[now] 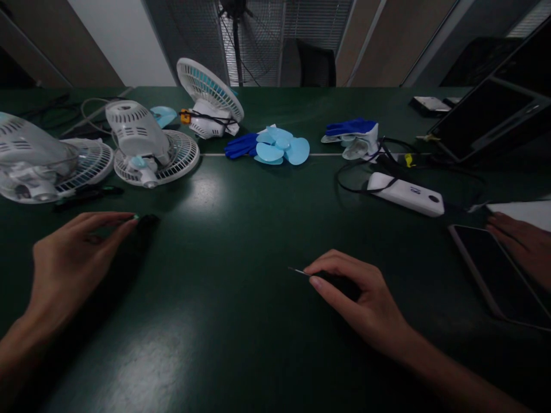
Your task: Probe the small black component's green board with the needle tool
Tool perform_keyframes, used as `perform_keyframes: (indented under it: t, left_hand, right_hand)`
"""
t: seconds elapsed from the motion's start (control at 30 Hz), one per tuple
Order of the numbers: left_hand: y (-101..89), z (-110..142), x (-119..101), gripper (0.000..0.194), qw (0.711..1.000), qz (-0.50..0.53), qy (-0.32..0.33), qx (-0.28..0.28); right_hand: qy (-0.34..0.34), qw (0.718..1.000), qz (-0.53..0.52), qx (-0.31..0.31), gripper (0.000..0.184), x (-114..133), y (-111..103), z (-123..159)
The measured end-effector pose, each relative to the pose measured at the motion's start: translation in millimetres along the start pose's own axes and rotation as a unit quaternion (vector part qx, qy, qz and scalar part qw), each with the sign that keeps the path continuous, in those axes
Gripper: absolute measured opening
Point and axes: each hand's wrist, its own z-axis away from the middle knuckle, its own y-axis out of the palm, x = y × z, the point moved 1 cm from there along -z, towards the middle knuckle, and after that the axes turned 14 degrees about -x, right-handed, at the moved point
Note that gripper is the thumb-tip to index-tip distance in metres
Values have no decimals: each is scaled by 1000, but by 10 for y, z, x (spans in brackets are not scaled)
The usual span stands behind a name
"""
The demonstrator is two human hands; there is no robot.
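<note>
Seemingly, the step in hand is the handling of two small parts over the dark green bench (241, 344). The left hand (77, 258) pinches a tiny green piece (136, 217), too small to identify, between thumb and forefinger, near a white fan (138, 129); the right hand (357, 292) pinches a thin metal rod (298, 271), free end leftward. With both well apart, the next move probably calls for light, steady fingertip grips

Green bit (136, 217) too small to identify; phone (501, 275) cropped at right.
</note>
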Motion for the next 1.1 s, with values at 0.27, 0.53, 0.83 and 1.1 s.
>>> perform_keyframes:
  t: [0.27, 0.53, 0.83, 1.1]
  left_hand:
    - [168, 34, -132, 37, 999, -21, 47, -11]
    - [191, 16, -53, 39, 992, -66, 92, -52]
    - [208, 11, -62, 41, 997, -26, 55, -54]
    - [176, -1, -9, 49, 999, 23, -42, -16]
  right_hand:
    - [1, 1000, 5, 2, 14, -6, -4, -3]
    - [-4, 1000, 6, -3, 13, 17, -4, -8]
    - [-5, 1000, 7, -3, 13, 26, -2, -1]
    - [-7, 1000, 14, -6, 13, 36, -11, -8]
